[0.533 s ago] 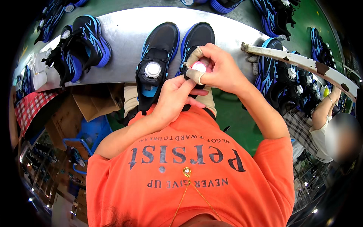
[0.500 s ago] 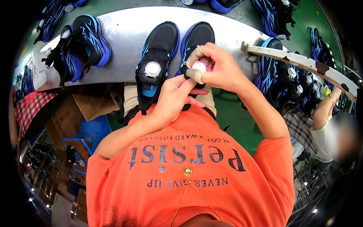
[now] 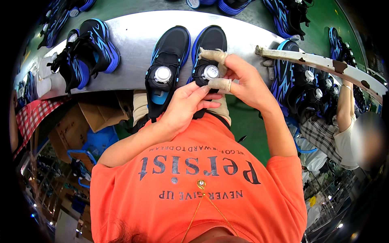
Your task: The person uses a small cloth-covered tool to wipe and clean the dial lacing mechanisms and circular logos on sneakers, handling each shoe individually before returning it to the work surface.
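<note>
A pair of black sneakers with blue soles stands toes away from me at the metal table's near edge: the left sneaker (image 3: pixel 172 42) and the right sneaker (image 3: pixel 210 42). Each carries a round silver dial on its tongue, the left dial (image 3: pixel 163 74) and the right dial (image 3: pixel 211 72). My left hand (image 3: pixel 188 103) grips the right sneaker at its collar, which it partly hides. My right hand (image 3: pixel 243 79) has finger covers on thumb and forefinger. These two are spread apart around the right dial, with nothing held between them.
More sneakers (image 3: pixel 97 44) stand on the metal table (image 3: pixel 133 32) at left, others (image 3: pixel 287 77) at right. A chipped white metal bar (image 3: pixel 316 58) crosses on the right. A co-worker's arm (image 3: pixel 344 103) is beyond it. Cardboard boxes (image 3: pixel 97 113) and a blue crate (image 3: pixel 101 137) sit below left.
My right thumb and forefinger have parted from the right dial, baring its top. The right forearm has shifted slightly left. My left hand has stayed at the sneaker's collar.
</note>
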`<state>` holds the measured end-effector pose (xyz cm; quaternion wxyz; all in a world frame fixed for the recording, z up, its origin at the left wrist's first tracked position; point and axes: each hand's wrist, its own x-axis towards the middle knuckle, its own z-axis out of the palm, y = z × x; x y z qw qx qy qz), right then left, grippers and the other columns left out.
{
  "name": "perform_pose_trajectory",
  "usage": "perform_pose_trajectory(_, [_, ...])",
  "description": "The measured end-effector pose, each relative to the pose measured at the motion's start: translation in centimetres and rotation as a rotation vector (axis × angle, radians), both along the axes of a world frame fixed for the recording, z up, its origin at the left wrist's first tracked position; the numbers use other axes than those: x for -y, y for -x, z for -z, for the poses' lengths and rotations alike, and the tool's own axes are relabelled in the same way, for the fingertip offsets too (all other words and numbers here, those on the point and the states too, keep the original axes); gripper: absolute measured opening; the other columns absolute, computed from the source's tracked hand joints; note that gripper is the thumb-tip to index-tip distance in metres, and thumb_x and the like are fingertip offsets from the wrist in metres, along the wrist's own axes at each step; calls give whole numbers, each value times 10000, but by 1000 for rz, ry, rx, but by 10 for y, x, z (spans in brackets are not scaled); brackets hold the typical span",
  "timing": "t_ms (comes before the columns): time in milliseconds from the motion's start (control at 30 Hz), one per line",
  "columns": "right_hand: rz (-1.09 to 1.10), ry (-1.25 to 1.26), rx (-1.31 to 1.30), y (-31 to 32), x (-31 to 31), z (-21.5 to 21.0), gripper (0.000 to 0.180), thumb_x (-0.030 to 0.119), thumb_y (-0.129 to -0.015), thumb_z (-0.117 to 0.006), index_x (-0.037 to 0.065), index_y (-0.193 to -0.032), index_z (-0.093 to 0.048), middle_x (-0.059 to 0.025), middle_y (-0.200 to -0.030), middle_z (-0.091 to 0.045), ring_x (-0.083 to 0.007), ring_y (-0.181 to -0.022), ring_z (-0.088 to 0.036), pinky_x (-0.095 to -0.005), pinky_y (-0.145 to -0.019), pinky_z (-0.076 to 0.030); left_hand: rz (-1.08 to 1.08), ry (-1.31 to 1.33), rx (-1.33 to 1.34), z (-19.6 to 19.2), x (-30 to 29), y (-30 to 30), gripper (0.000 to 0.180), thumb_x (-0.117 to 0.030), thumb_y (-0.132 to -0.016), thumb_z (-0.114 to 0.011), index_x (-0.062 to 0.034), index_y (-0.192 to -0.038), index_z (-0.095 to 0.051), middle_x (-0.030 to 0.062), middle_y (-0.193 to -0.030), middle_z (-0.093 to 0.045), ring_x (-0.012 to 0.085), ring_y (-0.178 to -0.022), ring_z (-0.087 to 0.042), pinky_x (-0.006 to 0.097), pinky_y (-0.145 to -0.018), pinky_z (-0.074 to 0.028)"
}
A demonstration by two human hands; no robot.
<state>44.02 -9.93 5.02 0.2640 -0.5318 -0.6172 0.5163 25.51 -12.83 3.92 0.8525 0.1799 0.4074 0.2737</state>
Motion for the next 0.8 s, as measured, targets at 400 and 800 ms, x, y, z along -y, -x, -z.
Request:
perform_pose_trajectory(400, [268,-8,20,23,21,25,346,194,-760,-745,79,-1079,-681,-46,-780,-581,-126,-626,-492,-262,-599,-432,138,-10,-127,-2,0,2,316,-150,-1013,-432,55,-1239,-516,141,-1130,-623,209,-991,-646,316,-858,-526])
perform_pose_trajectory(800, [-313,-278,351,84,-110,79,573,541,-888,-523,204,-1352,-529,-196,-1306,-495,-380,-1164,-483,-468,-1017,-365,409,-1137,-822,-17,-57,73,351,-84,-765,-715,-51,-1102,-625,77,-932,-580,213,-908,-562,286,-730,-468])
